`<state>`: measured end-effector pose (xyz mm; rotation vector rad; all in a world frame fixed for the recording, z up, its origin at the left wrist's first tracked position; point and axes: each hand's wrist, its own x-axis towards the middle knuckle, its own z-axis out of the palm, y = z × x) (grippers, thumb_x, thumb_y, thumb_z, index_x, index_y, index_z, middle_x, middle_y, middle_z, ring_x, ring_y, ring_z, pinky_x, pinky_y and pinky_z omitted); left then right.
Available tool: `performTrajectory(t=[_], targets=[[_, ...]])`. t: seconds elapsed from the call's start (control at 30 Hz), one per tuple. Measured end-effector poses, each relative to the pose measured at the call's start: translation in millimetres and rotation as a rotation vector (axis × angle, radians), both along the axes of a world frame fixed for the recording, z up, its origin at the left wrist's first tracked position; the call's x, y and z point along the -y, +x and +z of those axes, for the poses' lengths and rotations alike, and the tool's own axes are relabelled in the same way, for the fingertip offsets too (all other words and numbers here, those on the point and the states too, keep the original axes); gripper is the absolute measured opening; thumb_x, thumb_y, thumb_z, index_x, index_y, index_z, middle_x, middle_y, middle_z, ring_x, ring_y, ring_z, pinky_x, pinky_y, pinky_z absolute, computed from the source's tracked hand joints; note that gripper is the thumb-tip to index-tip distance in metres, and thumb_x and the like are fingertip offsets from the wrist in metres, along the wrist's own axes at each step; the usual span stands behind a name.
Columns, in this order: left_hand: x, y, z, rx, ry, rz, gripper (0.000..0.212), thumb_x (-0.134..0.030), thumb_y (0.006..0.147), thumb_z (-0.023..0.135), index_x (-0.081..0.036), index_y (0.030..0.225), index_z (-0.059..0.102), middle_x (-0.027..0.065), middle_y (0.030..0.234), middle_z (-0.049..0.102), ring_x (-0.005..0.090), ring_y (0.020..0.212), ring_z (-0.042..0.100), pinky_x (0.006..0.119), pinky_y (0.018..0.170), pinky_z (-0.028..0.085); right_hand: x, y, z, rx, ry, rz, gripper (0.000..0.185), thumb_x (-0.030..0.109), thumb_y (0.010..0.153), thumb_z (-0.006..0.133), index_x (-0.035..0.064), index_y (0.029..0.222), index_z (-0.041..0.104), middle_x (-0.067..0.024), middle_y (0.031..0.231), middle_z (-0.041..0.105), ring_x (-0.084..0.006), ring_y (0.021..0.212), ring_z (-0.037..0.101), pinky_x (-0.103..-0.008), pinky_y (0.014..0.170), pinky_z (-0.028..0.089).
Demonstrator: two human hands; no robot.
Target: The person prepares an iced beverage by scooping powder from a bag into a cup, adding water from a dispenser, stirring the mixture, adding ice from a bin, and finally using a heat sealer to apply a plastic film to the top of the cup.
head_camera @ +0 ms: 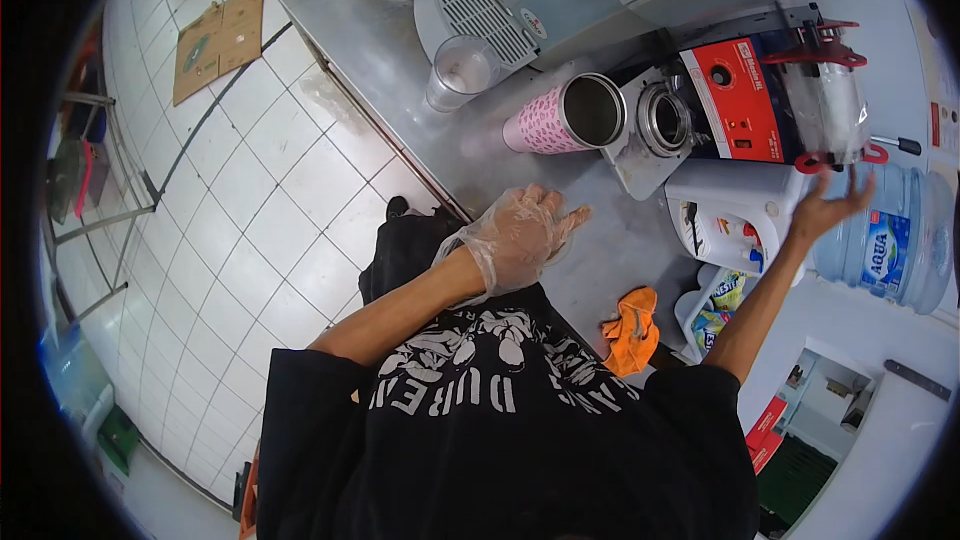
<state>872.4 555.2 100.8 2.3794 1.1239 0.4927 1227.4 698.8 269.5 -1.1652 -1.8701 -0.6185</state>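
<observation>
My left hand wears a clear plastic glove and is low over the steel counter, fingers partly curled. Under its fingers shows part of a pale round rim, mostly hidden; I cannot tell whether the hand grips it. My bare right hand is raised at the right, fingers apart, just below the clear film roll of a red and black cup sealing machine. Whether a fingertip touches the roll's red holder is unclear. A pink patterned tumbler stands beside the machine's metal cup ring.
A clear plastic cup stands by the grey drip trays of a drink dispenser. An orange cloth lies near the counter's front edge. At right are a white water dispenser, a large water bottle and a bin of sachets.
</observation>
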Motion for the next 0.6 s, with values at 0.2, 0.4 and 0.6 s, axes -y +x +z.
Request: performTrajectory(t=[0.2, 0.4, 0.6], targets=[[4.7, 1.9, -3.3, 0.013, 0.026, -0.009, 0.043, -0.022, 0.084, 0.053, -0.012, 0.126, 0.051, 0.0111, 0.098, 0.055, 0.0259, 0.091, 0.052, 0.036, 0.075, 0.046, -61.6, 60.3, 74.3, -0.569, -0.317, -0.099, 0.061, 0.031, 0.089, 0.056, -0.0032, 0.133, 0.031, -0.0165, 0.127, 0.044, -0.0261, 0.113, 0.047, -0.0369, 0.097, 0.038], [8.0, 4.3, -5.6, 0.035, 0.034, 0.026, 0.043, -0.021, 0.084, 0.052, -0.01, 0.126, 0.051, 0.011, 0.098, 0.055, 0.0265, 0.092, 0.051, 0.035, 0.078, 0.045, -53.6, 5.3, 49.9, -0.553, -0.527, 0.03, 0.059, 0.031, 0.086, 0.061, -0.0068, 0.127, 0.041, -0.0144, 0.114, 0.052, -0.021, 0.107, 0.05, -0.0304, 0.092, 0.04], [7.7, 6.6, -3.1, 0.048, 0.093, 0.007, 0.045, -0.02, 0.083, 0.053, -0.01, 0.127, 0.051, 0.0108, 0.098, 0.055, 0.0265, 0.091, 0.051, 0.035, 0.08, 0.044, -40.2, 2.7, 33.6, -0.31, -0.281, 0.056, 0.054, 0.024, 0.086, 0.065, -0.0078, 0.124, 0.043, -0.0155, 0.115, 0.053, -0.0208, 0.106, 0.051, -0.0312, 0.093, 0.04]])
